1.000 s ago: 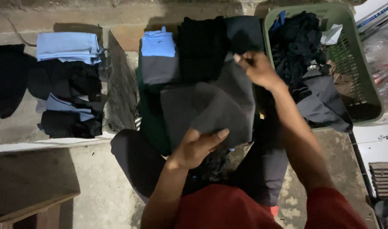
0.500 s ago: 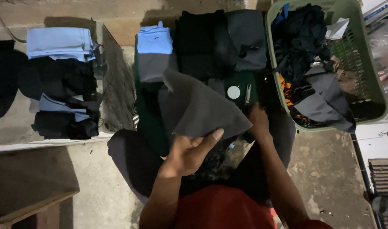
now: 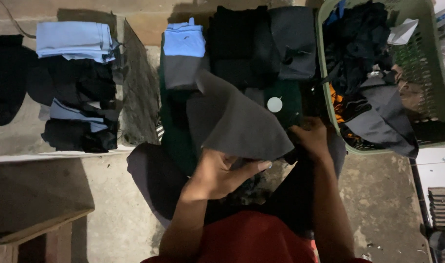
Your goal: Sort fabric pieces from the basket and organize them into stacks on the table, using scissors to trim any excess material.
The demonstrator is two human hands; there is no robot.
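Head view shows your left hand (image 3: 222, 173) with fingers closed, pinching the near edge of the dark grey folded cloth (image 3: 237, 122), which lies over your lap. Your right hand (image 3: 312, 139) grips its right corner, fingers curled underneath, just beside the green plastic laundry basket (image 3: 429, 97).

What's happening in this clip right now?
A person is handling laundry. Both hands, left hand and right hand, hold a dark grey garment over the lap, part-folded. Folded clothes sit in stacks on the left and ahead, and a green basket on the right holds a heap of unfolded dark clothes.
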